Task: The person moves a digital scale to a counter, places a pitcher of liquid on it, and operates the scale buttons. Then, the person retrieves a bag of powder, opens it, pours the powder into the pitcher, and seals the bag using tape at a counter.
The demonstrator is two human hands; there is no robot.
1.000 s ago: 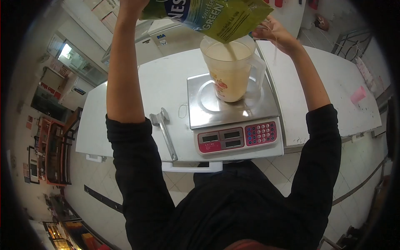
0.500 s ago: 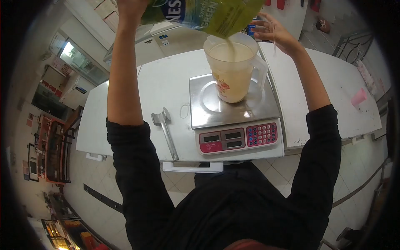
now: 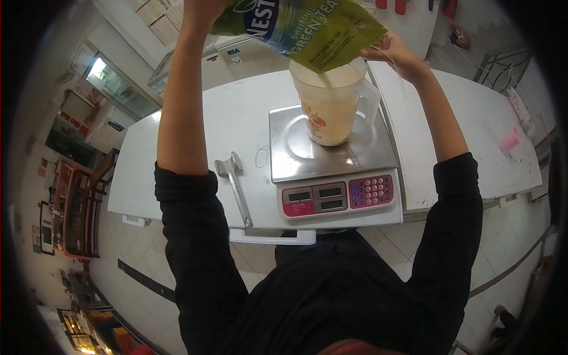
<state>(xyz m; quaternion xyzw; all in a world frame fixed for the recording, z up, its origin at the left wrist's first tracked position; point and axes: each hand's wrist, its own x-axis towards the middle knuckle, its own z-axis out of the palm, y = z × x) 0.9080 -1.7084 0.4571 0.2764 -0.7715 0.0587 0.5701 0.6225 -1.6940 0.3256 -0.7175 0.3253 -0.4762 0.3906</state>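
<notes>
My left hand [image 3: 201, 15] is closed on the raised end of a green tea pouch [image 3: 322, 35], partly cut off at the top of the view. The pouch tilts down to the right, and a pale powder stream [image 3: 327, 83] falls from its low corner. It falls into a translucent plastic pitcher [image 3: 328, 115] with a red print. At the pouch's right edge, my right hand [image 3: 396, 56] appears closed on it, some fingers hidden. The pitcher stands upright on the steel plate of a digital scale [image 3: 284, 163], its handle to the right.
A metal meat mallet [image 3: 236, 186] and a rubber band [image 3: 262, 157] lie left of the scale on the white worktop [image 3: 177, 148]. Farther right stands a pink cup [image 3: 509, 139]. A white handle [image 3: 272, 236] juts from the worktop's front edge.
The pouch has come lower and to the right over the pitcher, showing more of its label. My right hand's spread fingers have met the pouch's edge. Powder is falling in both frames.
</notes>
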